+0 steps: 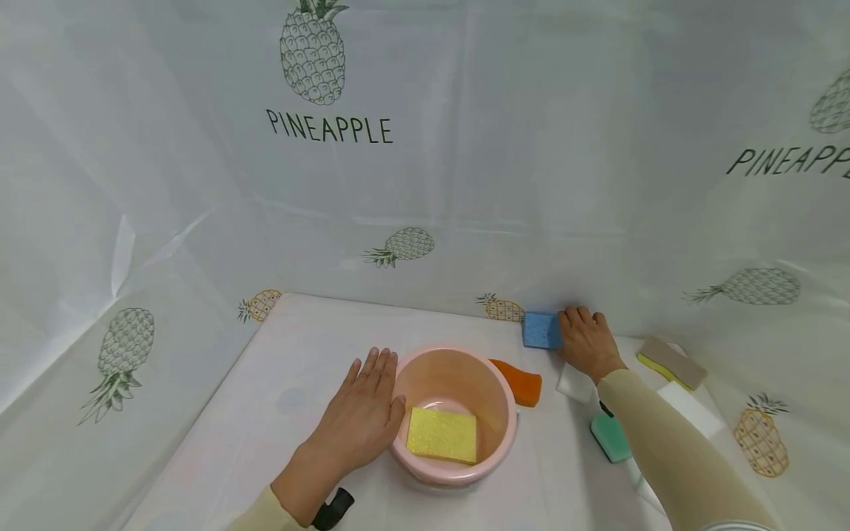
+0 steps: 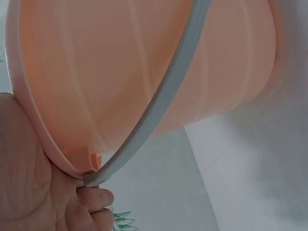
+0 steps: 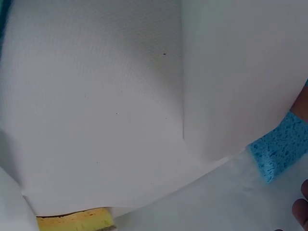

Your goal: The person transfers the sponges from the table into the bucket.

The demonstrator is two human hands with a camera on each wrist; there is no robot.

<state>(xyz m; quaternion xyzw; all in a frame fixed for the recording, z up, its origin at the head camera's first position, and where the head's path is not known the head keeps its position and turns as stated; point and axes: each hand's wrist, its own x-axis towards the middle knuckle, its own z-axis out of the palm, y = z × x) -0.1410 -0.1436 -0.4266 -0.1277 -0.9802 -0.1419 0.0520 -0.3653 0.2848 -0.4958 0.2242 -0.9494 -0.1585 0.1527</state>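
A pink bucket point(image 1: 496, 459) with a grey handle point(image 2: 159, 103) stands on the table, a yellow sponge point(image 1: 441, 436) lying flat inside it. My left hand point(image 1: 361, 417) rests against the bucket's left rim, its fingers extended forward in the head view. At the table's far edge, my right hand point(image 1: 587, 341) holds the right end of a blue sponge point(image 1: 541, 330) with bent fingers. In the right wrist view only part of that blue sponge point(image 3: 279, 149) and a few fingertips point(image 3: 301, 211) show; the rest is cut off.
An orange sponge point(image 1: 521, 385) lies right of the bucket. Near my right forearm are a green sponge point(image 1: 609, 436), a brown-and-yellow sponge point(image 1: 674, 361) and white pieces point(image 1: 690, 409). A pineapple-printed sheet point(image 1: 505, 184) rises behind the table.
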